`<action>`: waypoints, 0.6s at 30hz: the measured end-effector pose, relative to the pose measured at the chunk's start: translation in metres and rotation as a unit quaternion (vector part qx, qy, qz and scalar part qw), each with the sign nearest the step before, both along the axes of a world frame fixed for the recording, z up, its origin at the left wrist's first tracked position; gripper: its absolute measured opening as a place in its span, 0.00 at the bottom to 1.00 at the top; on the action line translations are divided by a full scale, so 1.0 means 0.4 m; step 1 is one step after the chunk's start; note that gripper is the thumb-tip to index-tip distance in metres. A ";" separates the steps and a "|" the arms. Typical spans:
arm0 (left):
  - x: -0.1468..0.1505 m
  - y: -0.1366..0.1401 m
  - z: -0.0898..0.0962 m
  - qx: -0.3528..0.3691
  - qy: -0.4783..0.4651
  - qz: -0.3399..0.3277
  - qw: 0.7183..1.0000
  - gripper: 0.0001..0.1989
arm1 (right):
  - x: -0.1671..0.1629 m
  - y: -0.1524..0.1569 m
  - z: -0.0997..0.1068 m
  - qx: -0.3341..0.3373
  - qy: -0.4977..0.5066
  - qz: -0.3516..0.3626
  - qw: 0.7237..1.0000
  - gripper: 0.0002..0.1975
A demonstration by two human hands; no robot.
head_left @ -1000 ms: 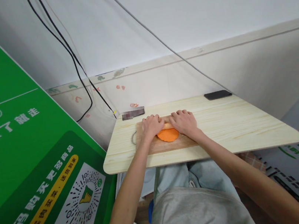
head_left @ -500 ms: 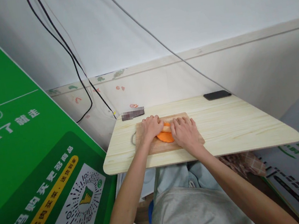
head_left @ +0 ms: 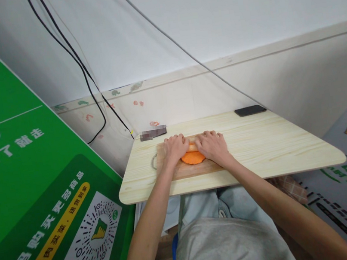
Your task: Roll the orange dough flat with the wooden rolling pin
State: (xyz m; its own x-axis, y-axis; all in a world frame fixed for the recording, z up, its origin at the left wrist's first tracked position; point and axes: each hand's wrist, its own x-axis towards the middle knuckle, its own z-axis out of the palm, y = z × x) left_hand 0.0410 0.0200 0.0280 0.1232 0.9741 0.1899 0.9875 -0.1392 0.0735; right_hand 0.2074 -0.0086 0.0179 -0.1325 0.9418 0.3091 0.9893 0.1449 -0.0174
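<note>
Right hand slid back up, level with left hand again.
Both hands' fingers lie flat, together, pressing what looks like orange dough beneath them on cutting board, desk.

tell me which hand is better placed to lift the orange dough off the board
Right, marginally. The right hand lies over more of the orange dough; the left hand rests at its left edge on the wooden board.

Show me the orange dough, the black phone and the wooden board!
orange dough (head_left: 192, 158): head view, on its flat front part.
black phone (head_left: 250, 110): head view, middle of its top.
wooden board (head_left: 195, 169): head view, bare near strip.
</note>
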 end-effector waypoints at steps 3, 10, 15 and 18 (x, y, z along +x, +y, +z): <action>0.000 -0.001 0.002 0.004 -0.002 -0.003 1.000 0.21 | 0.007 0.034 0.004 -0.028 0.007 0.001 1.000 0.25; 0.001 0.001 -0.003 0.019 0.003 -0.009 1.000 0.23 | 0.020 0.128 0.028 -0.129 0.031 0.007 0.991 0.29; 0.001 0.002 -0.006 0.023 -0.003 -0.011 1.000 0.23 | 0.019 0.150 0.029 -0.125 0.026 0.009 0.992 0.28; 0.001 0.003 -0.005 0.013 -0.010 -0.014 1.000 0.23 | 0.019 0.134 0.019 -0.088 0.013 0.012 0.996 0.28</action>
State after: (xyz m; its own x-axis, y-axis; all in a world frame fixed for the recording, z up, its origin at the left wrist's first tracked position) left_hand 0.0412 0.0214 0.0261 0.1471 0.9651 0.2167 0.9815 -0.1695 0.0886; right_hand 0.2149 0.0449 0.0255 -0.1491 0.9785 0.1428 0.9845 0.1604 -0.0709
